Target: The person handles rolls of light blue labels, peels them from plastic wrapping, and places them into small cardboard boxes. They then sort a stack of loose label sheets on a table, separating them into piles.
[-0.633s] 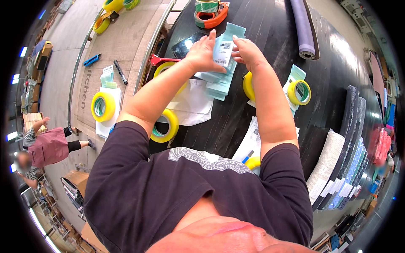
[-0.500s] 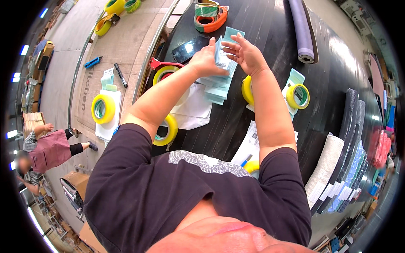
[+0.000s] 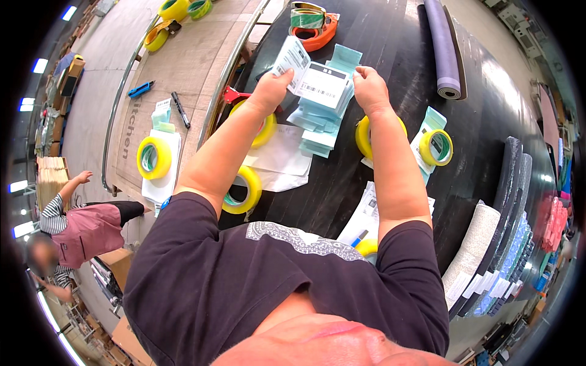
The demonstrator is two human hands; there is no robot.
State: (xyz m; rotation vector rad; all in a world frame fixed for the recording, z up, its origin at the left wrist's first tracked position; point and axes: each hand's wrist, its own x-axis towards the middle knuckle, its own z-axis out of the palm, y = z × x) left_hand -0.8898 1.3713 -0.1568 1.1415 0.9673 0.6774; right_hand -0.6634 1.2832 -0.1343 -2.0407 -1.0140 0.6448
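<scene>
Landmark: the folded, pale-blue-backed stack of printed white paper labels (image 3: 321, 116) on the black counter (image 3: 323, 198). Far left of stack: thick yellow tape roll with green core (image 3: 161, 159), sitting on white papers (image 3: 161, 185); then slim black marker pen (image 3: 180, 110). At stack's left edge we have our left hand (image 3: 270, 93), thumb and fingers clamped on a printed white label (image 3: 292, 61), raised and tilted. We can't tell if it's joined to the stack. Just beyond stack: orange tape dispenser (image 3: 317, 42). At stack's right edge, our right hand (image 3: 370, 91), fingers curled; can't tell if they pinch it. Our hands are apart, stack between. Well right of stack: purple rolled mat (image 3: 441, 49).
</scene>
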